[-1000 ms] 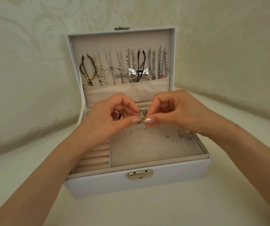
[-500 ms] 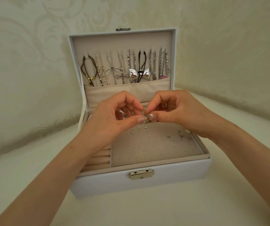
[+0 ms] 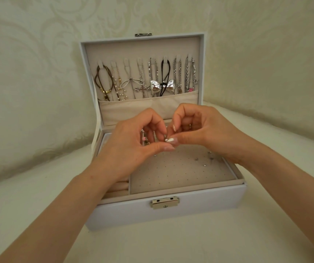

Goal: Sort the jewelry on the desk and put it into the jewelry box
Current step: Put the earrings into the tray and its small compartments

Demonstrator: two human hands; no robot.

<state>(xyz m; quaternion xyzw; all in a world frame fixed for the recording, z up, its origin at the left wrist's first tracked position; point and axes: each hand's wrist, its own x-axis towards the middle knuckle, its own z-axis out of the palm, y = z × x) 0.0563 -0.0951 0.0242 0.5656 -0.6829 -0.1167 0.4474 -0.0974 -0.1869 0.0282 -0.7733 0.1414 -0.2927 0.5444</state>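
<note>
Earring point(image 3: 166, 140) pinched by left hand point(image 3: 129, 149), right hand point(image 3: 207, 131) above jewelry box point(image 3: 209, 203)

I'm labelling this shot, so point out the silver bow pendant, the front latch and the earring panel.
silver bow pendant point(image 3: 155, 87): head view, its left lobe.
front latch point(image 3: 164, 203): head view, middle of its plate.
earring panel point(image 3: 180, 175): head view, bare perforated felt near front.

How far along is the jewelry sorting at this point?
Done: necklaces hang in the jewelry box lid, and a few studs sit in the earring pad. In hand: left hand and right hand pinch a small silver piece above the pad. Left: seating that piece in the box.
</note>
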